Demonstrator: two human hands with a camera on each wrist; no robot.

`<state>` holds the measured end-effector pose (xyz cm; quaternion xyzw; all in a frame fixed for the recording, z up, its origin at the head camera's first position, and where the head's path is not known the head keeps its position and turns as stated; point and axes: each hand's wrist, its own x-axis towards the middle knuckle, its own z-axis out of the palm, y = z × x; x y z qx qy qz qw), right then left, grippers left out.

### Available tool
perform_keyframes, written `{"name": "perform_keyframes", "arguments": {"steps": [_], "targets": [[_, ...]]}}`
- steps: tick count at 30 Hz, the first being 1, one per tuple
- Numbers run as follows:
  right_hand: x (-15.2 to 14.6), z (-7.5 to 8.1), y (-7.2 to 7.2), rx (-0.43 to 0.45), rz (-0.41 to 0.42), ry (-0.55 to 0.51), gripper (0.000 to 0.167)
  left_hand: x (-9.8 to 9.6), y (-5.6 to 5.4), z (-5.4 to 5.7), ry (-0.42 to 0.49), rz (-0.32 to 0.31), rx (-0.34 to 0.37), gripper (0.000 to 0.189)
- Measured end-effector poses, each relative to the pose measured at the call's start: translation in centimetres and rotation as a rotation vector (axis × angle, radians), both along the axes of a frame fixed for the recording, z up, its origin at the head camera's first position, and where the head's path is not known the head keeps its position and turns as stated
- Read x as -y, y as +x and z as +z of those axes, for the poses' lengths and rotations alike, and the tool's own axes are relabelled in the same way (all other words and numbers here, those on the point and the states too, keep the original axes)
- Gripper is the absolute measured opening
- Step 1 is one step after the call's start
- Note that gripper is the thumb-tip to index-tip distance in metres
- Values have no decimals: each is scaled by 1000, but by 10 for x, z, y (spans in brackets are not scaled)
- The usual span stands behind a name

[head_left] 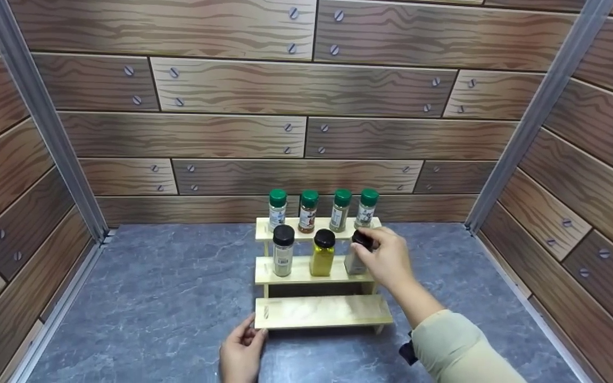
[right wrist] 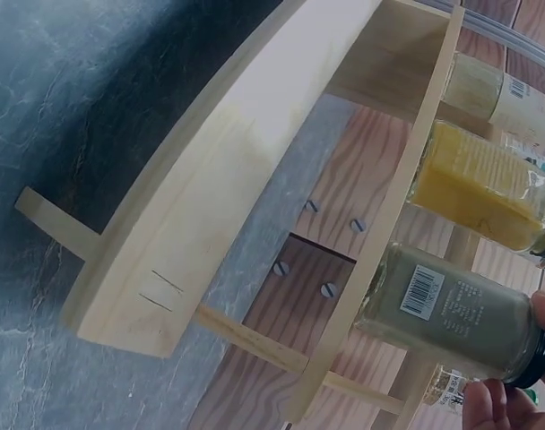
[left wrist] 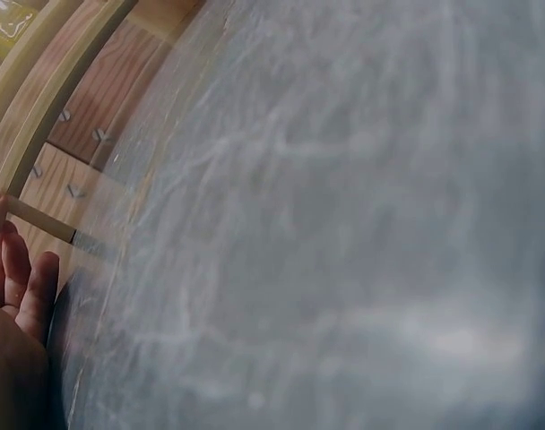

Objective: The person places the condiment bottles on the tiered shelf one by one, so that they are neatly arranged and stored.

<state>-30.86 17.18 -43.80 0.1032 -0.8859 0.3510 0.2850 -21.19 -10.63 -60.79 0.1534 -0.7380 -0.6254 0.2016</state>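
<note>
A three-tier wooden spice rack (head_left: 323,313) stands on the table. My right hand (head_left: 389,258) pinches the black cap of a grey-green spice jar (right wrist: 447,313) at the right end of the middle tier; its base is at the shelf board. My left hand (head_left: 241,354) holds the front left corner of the bottom tier between thumb and fingers. Beside the held jar stands a square jar of yellow spice (head_left: 322,258), then a round black-capped jar of pale spice (head_left: 283,252) on the left. The bottom tier bears no jars.
Several green-capped spice jars, such as the leftmost one (head_left: 278,208) and one with reddish contents (head_left: 308,213), line the top tier. The grey marbled table (head_left: 168,303) is enclosed by wood-patterned walls (head_left: 242,135) with metal corner posts (head_left: 46,111).
</note>
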Motion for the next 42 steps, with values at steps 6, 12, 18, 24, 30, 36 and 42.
{"name": "perform_keyframes", "arguments": {"steps": [6, 12, 18, 24, 30, 36, 42], "targets": [[0, 0, 1, 15, -5, -1, 36, 0, 0, 1, 4, 1, 16, 45], [1, -1, 1, 58, -7, -3, 39, 1, -2, -4, 9, -14, -22, 44], [2, -4, -3, 71, -11, 2, 42, 0, -7, -6, 26, -18, -38, 44], [-8, -3, 3, 121, -29, -34, 73, -3, -9, -8, 32, -25, -32, 44], [-23, -23, 23, 62, -66, -128, 72, 4, -13, -6, 24, -29, -13, 42], [-37, -70, 37, 64, -42, 69, 57, 20, -14, 5, -4, 9, 93, 43], [-42, -101, 49, 36, -38, 298, 63, 22, -5, 17, -458, 2, -3, 55]]}}
